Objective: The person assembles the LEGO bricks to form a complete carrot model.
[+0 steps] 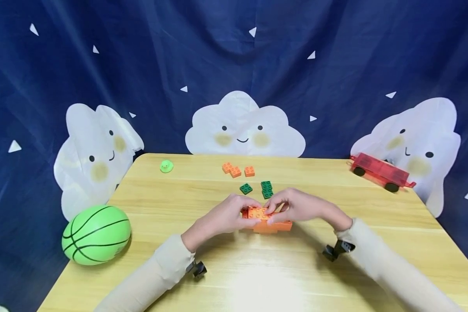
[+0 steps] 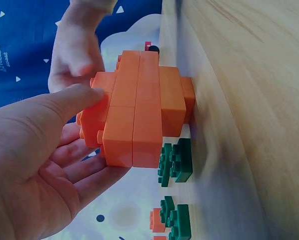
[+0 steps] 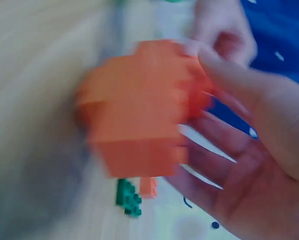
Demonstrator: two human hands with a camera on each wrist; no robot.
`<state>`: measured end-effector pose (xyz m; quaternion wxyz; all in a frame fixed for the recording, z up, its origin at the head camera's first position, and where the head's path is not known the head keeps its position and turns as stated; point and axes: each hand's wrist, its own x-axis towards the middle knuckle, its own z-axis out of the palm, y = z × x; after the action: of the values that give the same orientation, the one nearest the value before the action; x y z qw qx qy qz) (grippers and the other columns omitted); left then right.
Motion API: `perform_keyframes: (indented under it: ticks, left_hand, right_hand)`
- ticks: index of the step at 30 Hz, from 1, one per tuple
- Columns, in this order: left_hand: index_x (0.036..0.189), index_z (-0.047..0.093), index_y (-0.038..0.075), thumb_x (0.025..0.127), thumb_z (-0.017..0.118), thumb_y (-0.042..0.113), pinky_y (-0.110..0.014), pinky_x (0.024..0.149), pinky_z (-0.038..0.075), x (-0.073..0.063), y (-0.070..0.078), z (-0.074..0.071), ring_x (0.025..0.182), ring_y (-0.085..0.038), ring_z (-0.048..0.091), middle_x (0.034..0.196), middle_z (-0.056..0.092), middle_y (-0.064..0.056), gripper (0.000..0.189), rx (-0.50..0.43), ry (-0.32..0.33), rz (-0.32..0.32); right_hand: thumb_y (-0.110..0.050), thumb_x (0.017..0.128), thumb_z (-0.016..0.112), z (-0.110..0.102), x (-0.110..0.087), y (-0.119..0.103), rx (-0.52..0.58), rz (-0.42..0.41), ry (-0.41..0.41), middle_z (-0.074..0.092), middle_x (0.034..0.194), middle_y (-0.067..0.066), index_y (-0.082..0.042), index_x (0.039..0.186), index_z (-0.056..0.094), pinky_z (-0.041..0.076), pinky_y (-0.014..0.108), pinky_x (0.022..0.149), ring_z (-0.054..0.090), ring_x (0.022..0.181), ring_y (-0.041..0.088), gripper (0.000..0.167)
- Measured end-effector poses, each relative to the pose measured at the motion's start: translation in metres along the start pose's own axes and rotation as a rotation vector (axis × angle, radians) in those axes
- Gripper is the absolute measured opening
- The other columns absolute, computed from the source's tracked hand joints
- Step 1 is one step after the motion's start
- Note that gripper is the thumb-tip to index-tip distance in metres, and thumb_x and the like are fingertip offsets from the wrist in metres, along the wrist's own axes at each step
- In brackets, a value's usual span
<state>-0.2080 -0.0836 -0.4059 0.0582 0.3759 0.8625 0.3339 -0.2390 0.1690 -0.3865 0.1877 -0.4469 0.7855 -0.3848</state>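
A stepped block of joined orange toy bricks (image 1: pixel 266 228) stands at the middle of the wooden table, studs up. From its left side my left hand (image 1: pixel 233 213) grips the top layer, thumb on the near face and fingers behind. My right hand (image 1: pixel 298 206) pinches the same top layer from the right, close to the left fingertips. The left wrist view shows the layered orange bricks (image 2: pixel 134 110) side-on, with the left thumb against the upper brick. Blurred in the right wrist view, the orange bricks (image 3: pixel 139 110) sit between the right thumb and fingers.
Green bricks (image 1: pixel 267 189) lie just beyond the hands, another green brick (image 1: pixel 246 188) to their left. Several loose orange bricks (image 1: pixel 235 172) are farther back. A small green duck (image 1: pixel 166 167), a green ball (image 1: pixel 96 236) at left and a red wagon (image 1: pixel 380 171) at right stand on the table (image 1: pixel 171 190).
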Motion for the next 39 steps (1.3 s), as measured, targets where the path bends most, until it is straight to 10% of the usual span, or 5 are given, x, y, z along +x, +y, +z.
perform_keyframes:
  ticks: [13, 23, 31, 39]
  left_hand:
    - [0.126, 0.073, 0.01, 0.093, 0.077, 0.026, -0.019, 0.067, 0.044, -0.001, 0.002, -0.002, 0.071, -0.009, 0.051, 0.088, 0.068, 0.004, 0.037, 0.031, -0.019, -0.03]
    - [0.124, 0.074, 0.011, 0.093, 0.077, 0.025, -0.019, 0.067, 0.043, -0.001, 0.001, -0.002, 0.074, -0.014, 0.054, 0.086, 0.065, 0.005, 0.034, 0.025, -0.021, -0.038]
    - [0.124, 0.074, 0.011, 0.093, 0.077, 0.026, -0.019, 0.069, 0.044, -0.001, 0.002, -0.001, 0.076, -0.015, 0.055, 0.092, 0.069, 0.004, 0.035, 0.027, -0.023, -0.037]
    - [0.123, 0.074, 0.012, 0.093, 0.077, 0.026, -0.021, 0.077, 0.048, 0.0, 0.003, -0.002, 0.085, -0.013, 0.059, 0.112, 0.076, 0.002, 0.034, 0.038, -0.02, -0.043]
  right_hand:
    - [-0.014, 0.096, 0.072, -0.035, 0.072, 0.063, -0.295, 0.159, 0.26, 0.069, 0.126, 0.024, 0.006, 0.125, 0.066, 0.057, 0.052, 0.096, 0.068, 0.114, 0.042, 0.036]
    - [-0.012, 0.103, 0.059, -0.027, 0.101, 0.083, -0.525, 0.227, 0.116, 0.053, 0.151, 0.025, 0.003, 0.144, 0.055, 0.04, 0.056, 0.118, 0.049, 0.142, 0.043, 0.044]
    - [-0.01, 0.098, 0.067, -0.023, 0.099, 0.082, -0.675, 0.176, 0.127, 0.069, 0.13, 0.021, 0.002, 0.119, 0.072, 0.049, 0.05, 0.11, 0.063, 0.125, 0.037, 0.025]
    - [-0.012, 0.089, 0.08, -0.019, 0.094, 0.089, -0.58, 0.204, 0.227, 0.075, 0.097, 0.01, -0.003, 0.098, 0.072, 0.058, 0.042, 0.088, 0.07, 0.093, 0.024, 0.014]
